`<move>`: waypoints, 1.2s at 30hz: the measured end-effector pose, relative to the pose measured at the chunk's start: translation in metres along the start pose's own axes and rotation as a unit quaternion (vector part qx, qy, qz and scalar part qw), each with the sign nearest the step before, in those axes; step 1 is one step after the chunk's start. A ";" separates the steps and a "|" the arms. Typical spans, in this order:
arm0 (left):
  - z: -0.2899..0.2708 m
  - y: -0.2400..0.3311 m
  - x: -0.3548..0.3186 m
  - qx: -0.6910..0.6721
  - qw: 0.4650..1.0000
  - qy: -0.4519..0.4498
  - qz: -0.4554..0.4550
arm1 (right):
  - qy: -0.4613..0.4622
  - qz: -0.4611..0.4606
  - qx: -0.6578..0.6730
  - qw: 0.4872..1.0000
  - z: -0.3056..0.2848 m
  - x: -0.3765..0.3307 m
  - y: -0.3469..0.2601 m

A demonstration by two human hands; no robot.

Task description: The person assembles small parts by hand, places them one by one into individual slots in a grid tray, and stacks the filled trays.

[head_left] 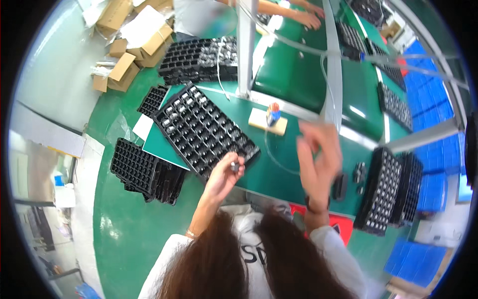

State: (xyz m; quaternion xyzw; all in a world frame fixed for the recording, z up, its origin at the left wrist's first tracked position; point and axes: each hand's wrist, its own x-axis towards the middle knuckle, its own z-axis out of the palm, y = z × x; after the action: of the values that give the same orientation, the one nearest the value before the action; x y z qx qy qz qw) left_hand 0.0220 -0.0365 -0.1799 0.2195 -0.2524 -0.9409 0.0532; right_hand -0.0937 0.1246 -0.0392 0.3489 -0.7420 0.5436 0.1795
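My left hand [222, 178] is closed round a small metal cylinder [234, 167], its end showing between thumb and fingers. It is over the near corner of a black compartment tray [209, 124] lying slantwise on the green table. Shiny metal pieces [174, 112] fill some of the tray's pockets along its far left side; many other pockets look dark. My right hand [319, 162], smeared by motion, is raised over the table's right part. Its thumb and forefinger look apart, with nothing visible between them. Beyond it, a small blue and orange object [273, 114] stands on a pale block [259, 121].
At right are a dark block [340, 187], small metal parts [359, 172] and a filled black tray [381, 192]. More trays are stacked at left [132, 164] and back [199, 60]. A metal post [246, 50] rises behind; another person's hands [308, 19] are beyond it.
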 end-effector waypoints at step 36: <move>0.193 0.128 -0.128 0.373 0.491 -0.023 0.787 | 0.233 -0.513 -0.157 0.811 -0.090 -0.005 -0.127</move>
State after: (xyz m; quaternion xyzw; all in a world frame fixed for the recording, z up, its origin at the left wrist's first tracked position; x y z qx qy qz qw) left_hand 0.0505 -0.0333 0.0837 -0.0928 -0.6487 -0.3309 0.6790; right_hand -0.0094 0.1891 0.0751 0.5086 -0.4665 0.3134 0.6523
